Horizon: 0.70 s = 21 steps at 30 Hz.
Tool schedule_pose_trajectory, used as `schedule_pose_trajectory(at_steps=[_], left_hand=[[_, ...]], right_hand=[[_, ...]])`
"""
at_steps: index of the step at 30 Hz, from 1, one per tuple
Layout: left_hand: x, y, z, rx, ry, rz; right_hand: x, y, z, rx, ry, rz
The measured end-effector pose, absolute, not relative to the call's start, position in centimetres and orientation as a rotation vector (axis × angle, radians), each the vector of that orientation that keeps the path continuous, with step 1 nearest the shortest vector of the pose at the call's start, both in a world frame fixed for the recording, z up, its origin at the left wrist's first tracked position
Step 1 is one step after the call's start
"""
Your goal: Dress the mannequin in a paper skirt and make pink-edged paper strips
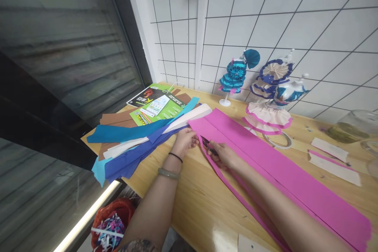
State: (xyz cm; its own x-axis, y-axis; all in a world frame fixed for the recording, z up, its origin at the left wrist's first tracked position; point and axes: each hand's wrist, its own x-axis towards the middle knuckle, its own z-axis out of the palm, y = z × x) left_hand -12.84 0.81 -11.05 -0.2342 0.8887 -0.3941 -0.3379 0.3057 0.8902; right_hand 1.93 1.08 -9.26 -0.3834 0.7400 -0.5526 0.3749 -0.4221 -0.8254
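Observation:
A long sheet of pink crepe paper (265,149) lies slantwise across the wooden table (195,189), with a lengthwise fold or edge along it. My right hand (223,155) is closed around dark-handled scissors (208,145), whose blades sit at the paper's near edge by its far left end. A narrow pink strip runs along that edge, partly separated and passing under my right forearm. My left hand (187,139) pinches the paper's corner just left of the blades. Beside it lie blue, teal and white strips of crepe paper (130,157).
Small dress forms in ruffled paper, one a teal dress (233,76), stand along the gridded wall. A tape roll (277,140), white pieces (335,167) and a glass jar (354,126) are at right. Leaflets (159,106) lie at the back left. A red basket (113,220) of scraps sits below.

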Motion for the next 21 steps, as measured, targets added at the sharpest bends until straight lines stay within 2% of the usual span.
schedule_pose_trajectory(at_steps=[21], left_hand=[[-12.89, 0.8, -11.26, 0.574, 1.357, 1.293]], right_hand=[[1.54, 1.84, -9.95, -1.424, -1.37, 2.017]])
